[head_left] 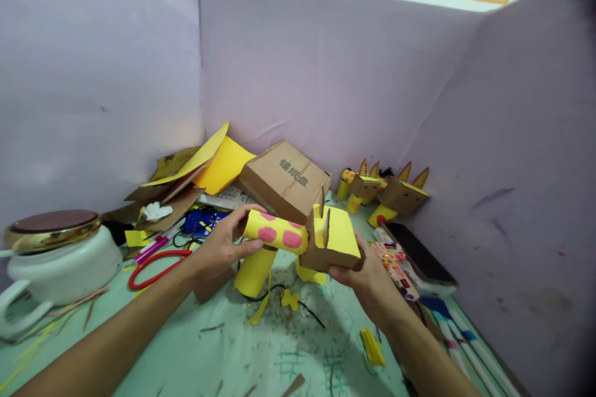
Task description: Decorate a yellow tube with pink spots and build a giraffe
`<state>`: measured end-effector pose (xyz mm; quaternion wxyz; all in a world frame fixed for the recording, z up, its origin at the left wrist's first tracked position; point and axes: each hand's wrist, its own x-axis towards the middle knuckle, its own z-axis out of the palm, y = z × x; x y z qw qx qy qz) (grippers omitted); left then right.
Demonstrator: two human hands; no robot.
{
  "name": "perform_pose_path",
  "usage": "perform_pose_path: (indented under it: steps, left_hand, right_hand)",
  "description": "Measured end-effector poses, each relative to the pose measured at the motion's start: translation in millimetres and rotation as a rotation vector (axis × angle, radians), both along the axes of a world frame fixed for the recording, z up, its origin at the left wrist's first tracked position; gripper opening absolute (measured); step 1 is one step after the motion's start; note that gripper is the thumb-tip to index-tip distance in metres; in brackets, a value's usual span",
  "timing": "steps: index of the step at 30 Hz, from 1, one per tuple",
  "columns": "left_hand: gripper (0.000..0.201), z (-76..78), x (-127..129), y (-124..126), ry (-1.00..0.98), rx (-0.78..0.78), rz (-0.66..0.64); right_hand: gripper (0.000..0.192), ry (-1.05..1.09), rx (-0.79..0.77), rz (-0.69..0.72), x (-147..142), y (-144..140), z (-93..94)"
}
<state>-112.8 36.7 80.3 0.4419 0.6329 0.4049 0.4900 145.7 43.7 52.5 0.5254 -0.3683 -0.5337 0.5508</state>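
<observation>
**Giraffe head meets its spotted neck**

The left hand (222,247) is curled around the near end of a yellow paper tube with pink spots (277,234), thumb on top and fingers beneath, holding it roughly level above the table. The right hand (359,273) cups from below a small cardboard box faced with yellow paper (334,240), fingers closed on its underside; the box touches the far end of the tube. Two short cardboard tabs stand up from the box where the parts meet.

Judging by the pieces, the tube is already wrapped and spotted and the box already covered. Whether the joint is fixed cannot be told. A second plain yellow tube (254,272) stands on the table just under the left hand, apart from the held pieces, so it looks like the body is not yet attached.

Yellow paper scraps (372,347) lie on the pale green table cover (279,347). Behind stands a brown cardboard box with printed characters (285,180), and to the right three finished-looking horned figures (395,195) sit near the lilac wall (326,74). Red-handled scissors (156,267) and a white pot with a gold lid (56,248) lie to the left.
</observation>
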Motion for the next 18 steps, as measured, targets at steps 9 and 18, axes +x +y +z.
perform_pose_path:
  steps: [9,18]
  left_hand:
    - [0.058,-17.6,27.7,-2.3,-0.134,-0.023,-0.071]
    - [0.040,-17.5,37.2,-6.3,-0.197,0.032,0.043]
  right_hand:
    - [0.076,-0.348,0.164,-0.222,44.1,-2.8,-19.5]
    - [0.065,-0.470,0.251,-0.318,38.6,-13.8,-28.3]
